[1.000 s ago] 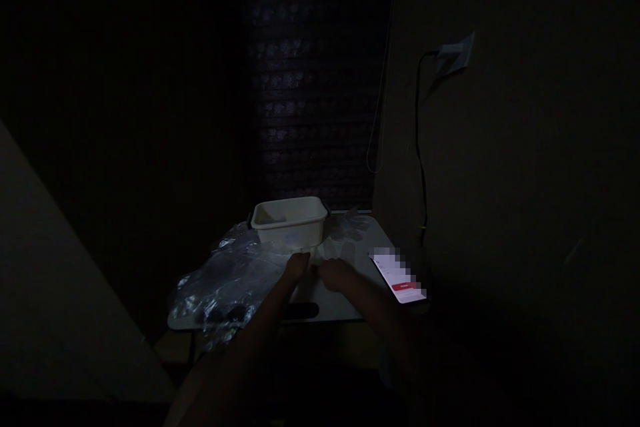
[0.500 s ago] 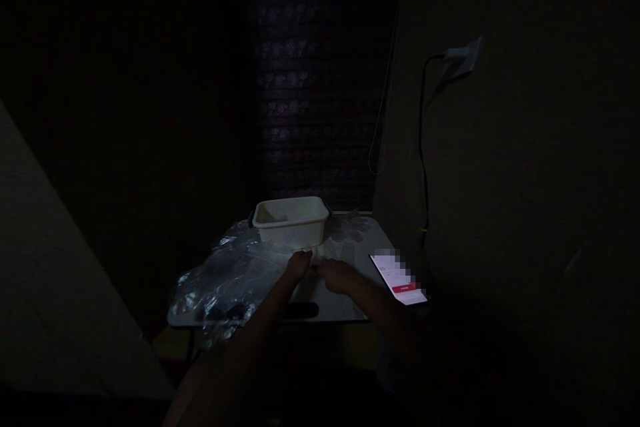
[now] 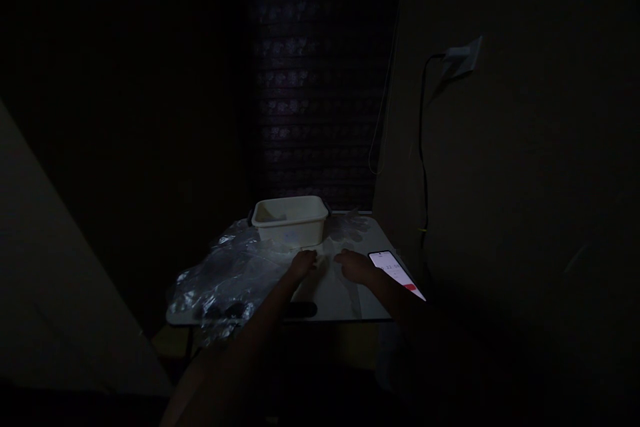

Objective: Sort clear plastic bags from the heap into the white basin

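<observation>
In the dim head view, my left hand [image 3: 303,263] is over the table in front of a white plastic tub [image 3: 293,233], its fingers curled together. My right hand [image 3: 355,267] is a short way to the right, fingers also closed. Something pale and thin shows faintly between the hands; the dark hides what either one holds. A large crumpled sheet of clear plastic [image 3: 225,277] covers the table's left side, near my left forearm. More clear plastic [image 3: 350,225] lies behind my right hand.
A phone with a lit screen [image 3: 395,271] lies at the right edge of the pale table [image 3: 370,310], beside my right forearm. The table has a dark slot [image 3: 303,309] at its front edge. A black cable [image 3: 423,147] hangs from a wall socket [image 3: 465,57].
My hands were close together and have moved apart, the right one shifting to the right. My right forearm now covers part of the phone's lower edge. The tub has barely moved.
</observation>
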